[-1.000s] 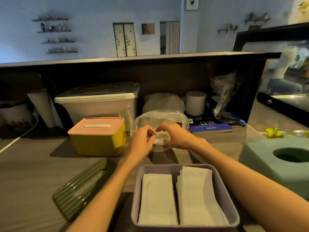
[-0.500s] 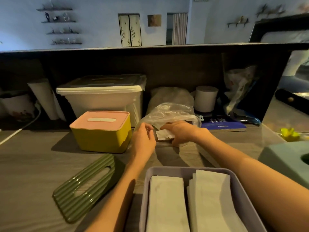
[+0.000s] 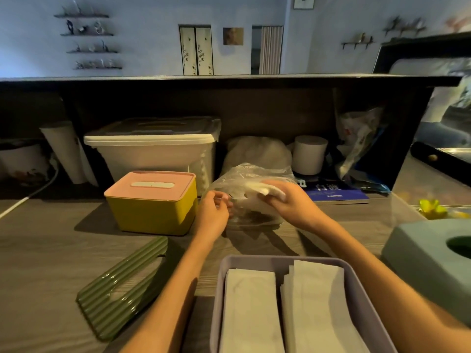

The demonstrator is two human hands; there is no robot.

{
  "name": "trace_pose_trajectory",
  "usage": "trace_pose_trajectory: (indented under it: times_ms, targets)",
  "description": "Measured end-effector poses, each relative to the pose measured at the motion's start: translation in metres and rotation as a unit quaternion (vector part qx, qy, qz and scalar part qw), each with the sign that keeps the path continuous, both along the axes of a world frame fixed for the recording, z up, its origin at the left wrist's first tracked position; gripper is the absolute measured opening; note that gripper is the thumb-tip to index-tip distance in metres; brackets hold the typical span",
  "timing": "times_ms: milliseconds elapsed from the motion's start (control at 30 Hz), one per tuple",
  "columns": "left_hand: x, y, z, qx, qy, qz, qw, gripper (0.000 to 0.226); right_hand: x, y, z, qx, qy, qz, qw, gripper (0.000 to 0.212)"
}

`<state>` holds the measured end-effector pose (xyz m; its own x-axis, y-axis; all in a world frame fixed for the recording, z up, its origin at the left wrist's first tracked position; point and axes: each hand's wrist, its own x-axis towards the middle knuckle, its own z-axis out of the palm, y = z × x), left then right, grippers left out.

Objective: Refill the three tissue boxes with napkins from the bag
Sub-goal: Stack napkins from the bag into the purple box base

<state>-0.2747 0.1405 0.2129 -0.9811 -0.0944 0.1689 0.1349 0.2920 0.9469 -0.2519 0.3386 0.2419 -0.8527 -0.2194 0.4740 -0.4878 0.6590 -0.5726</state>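
Fingers of your right hand (image 3: 288,202) are curling round a small wad of napkins (image 3: 265,191) at the mouth of the clear bag (image 3: 249,179), while your left hand (image 3: 212,212) is pinching the bag's near edge to steady it. You are working just beyond the open grey box (image 3: 280,262), where two stacks of napkins are already lying side by side. Those napkins are looking light, soft and easily crumpled, so you are better off taking the wad flat across its width rather than by a corner; the bag film is thin and likely slippery. To the left, the yellow box (image 3: 150,212) with its pink lid is sitting closed, the green ribbed lid (image 3: 119,286) is lying loose nearer you, and the teal box (image 3: 428,253) is standing at the right. You are standing at a grey wood-grain counter (image 3: 51,250) under a dark shelf, in a dim, blue-walled room.
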Motion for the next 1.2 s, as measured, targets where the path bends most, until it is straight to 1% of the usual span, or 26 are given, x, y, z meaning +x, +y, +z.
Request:
trace_pose_trajectory:
  times_ms: [67,133,200,267,300,333,367,400,433,500,533,567,600,667,700,733,767,800,833,933,1000,1100,1200]
  targets:
    - [0.001,0.002,0.002,0.014,-0.010,-0.012,1.000,0.030,0.015,0.000,0.005,-0.136,-0.042,-0.008,0.990,0.023]
    - [0.003,0.003,0.003,0.035,-0.020,-0.034,0.999,0.042,0.024,0.000,0.009,-0.261,-0.089,-0.001,0.961,0.019]
    - [0.007,0.004,0.005,0.096,-0.050,-0.079,0.991,0.060,0.030,0.003,0.013,-0.360,-0.137,0.014,0.923,0.015]
    - [0.010,0.004,0.006,0.151,-0.100,-0.134,0.974,0.092,0.032,0.008,0.014,-0.457,-0.188,0.034,0.869,0.021]
    - [0.012,0.005,0.008,0.178,-0.120,-0.160,0.964,0.101,0.033,0.009,0.015,-0.492,-0.210,0.039,0.844,0.027]
    - [0.015,0.005,0.009,0.197,-0.128,-0.183,0.955,0.102,0.035,0.011,0.014,-0.512,-0.227,0.040,0.827,0.033]
    - [0.017,0.006,0.009,0.210,-0.129,-0.205,0.947,0.096,0.036,0.010,0.013,-0.521,-0.242,0.039,0.817,0.038]
    - [0.020,0.007,0.010,0.215,-0.131,-0.221,0.942,0.086,0.037,0.009,0.011,-0.529,-0.253,0.032,0.809,0.037]
    - [0.021,0.008,0.009,0.212,-0.136,-0.234,0.939,0.080,0.038,0.008,0.010,-0.537,-0.260,0.021,0.802,0.031]
    - [0.025,0.011,0.006,0.193,-0.138,-0.254,0.938,0.085,0.039,0.006,0.007,-0.550,-0.269,0.002,0.791,0.019]
    - [0.027,0.013,0.006,0.190,-0.137,-0.255,0.938,0.088,0.039,0.006,0.006,-0.551,-0.274,0.003,0.788,0.020]
    - [0.026,0.014,0.005,0.192,-0.137,-0.252,0.939,0.086,0.038,0.005,0.006,-0.547,-0.278,0.008,0.789,0.026]
    - [0.028,0.015,0.007,0.199,-0.137,-0.251,0.937,0.079,0.039,0.004,0.006,-0.537,-0.286,0.009,0.793,0.028]
    - [0.030,0.016,0.007,0.190,-0.146,-0.263,0.935,0.065,0.040,0.002,0.006,-0.524,-0.288,-0.006,0.802,0.015]
    - [0.030,0.017,0.006,0.167,-0.149,-0.272,0.936,0.063,0.041,0.002,0.005,-0.517,-0.285,-0.019,0.807,0.011]
    - [0.030,0.017,0.004,0.144,-0.145,-0.275,0.940,0.063,0.041,0.001,0.004,-0.508,-0.284,-0.030,0.813,0.012]
    - [0.028,0.017,0.002,0.128,-0.136,-0.272,0.944,0.060,0.040,0.001,0.002,-0.496,-0.284,-0.035,0.820,0.024]
    - [0.027,0.017,0.000,0.119,-0.127,-0.264,0.949,0.056,0.039,0.002,-0.001,-0.478,-0.277,-0.042,0.832,0.033]
    - [0.025,0.017,-0.001,0.113,-0.119,-0.255,0.953,0.054,0.039,0.002,-0.002,-0.455,-0.262,-0.050,0.849,0.035]
    - [0.021,0.015,-0.004,0.101,-0.119,-0.228,0.961,0.061,0.040,0.004,-0.003,-0.373,-0.193,-0.077,0.904,0.025]
    - [0.019,0.013,-0.006,0.097,-0.122,-0.221,0.963,0.064,0.040,0.007,-0.002,-0.352,-0.157,-0.090,0.918,0.020]
    - [0.016,0.011,-0.008,0.117,-0.139,-0.221,0.958,0.067,0.039,0.013,-0.001,-0.365,-0.120,-0.118,0.916,0.026]
    - [0.016,0.011,-0.009,0.154,-0.149,-0.191,0.958,0.068,0.041,0.019,0.005,-0.416,-0.057,-0.160,0.894,0.024]
